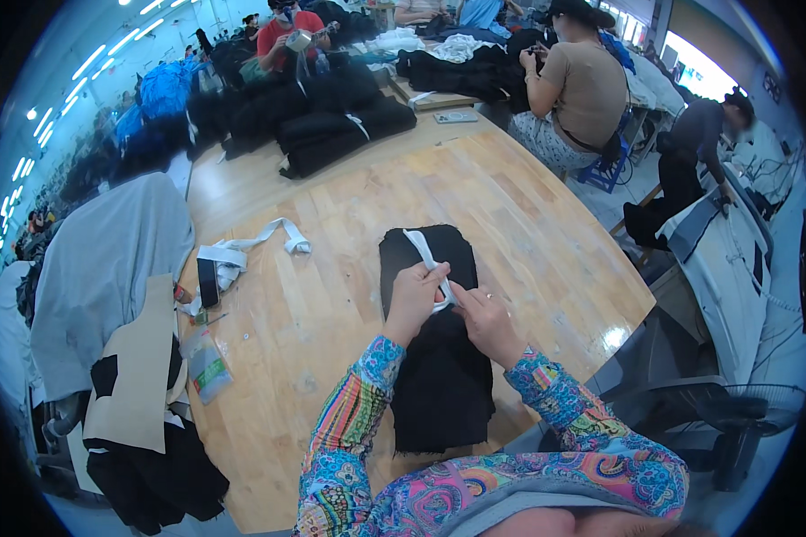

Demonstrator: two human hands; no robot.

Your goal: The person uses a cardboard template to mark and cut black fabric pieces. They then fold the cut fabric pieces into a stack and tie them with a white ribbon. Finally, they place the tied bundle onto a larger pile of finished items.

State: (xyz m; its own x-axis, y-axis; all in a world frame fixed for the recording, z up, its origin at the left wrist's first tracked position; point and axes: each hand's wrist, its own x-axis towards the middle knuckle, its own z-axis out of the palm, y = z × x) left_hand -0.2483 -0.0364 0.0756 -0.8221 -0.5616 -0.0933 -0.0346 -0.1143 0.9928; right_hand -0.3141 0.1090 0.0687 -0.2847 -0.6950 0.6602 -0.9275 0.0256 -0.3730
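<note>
A stack of black fabric pieces (439,376) lies on the wooden table (331,197) right in front of me. Across its top runs a white elastic strip (424,251). My left hand (414,300) pinches the strip near its lower end. My right hand (488,320) grips the same strip just to the right, fingers closed on it; a ring shows on one finger. Both forearms wear bright patterned sleeves.
A coil of white strip (242,251) and a dark phone (208,282) lie to the left, with a small plastic bag (208,365). Grey cloth (107,268) and a tan pattern piece (139,376) hang off the left edge. Black fabric piles (331,116) sit far back. Other people work at the far end.
</note>
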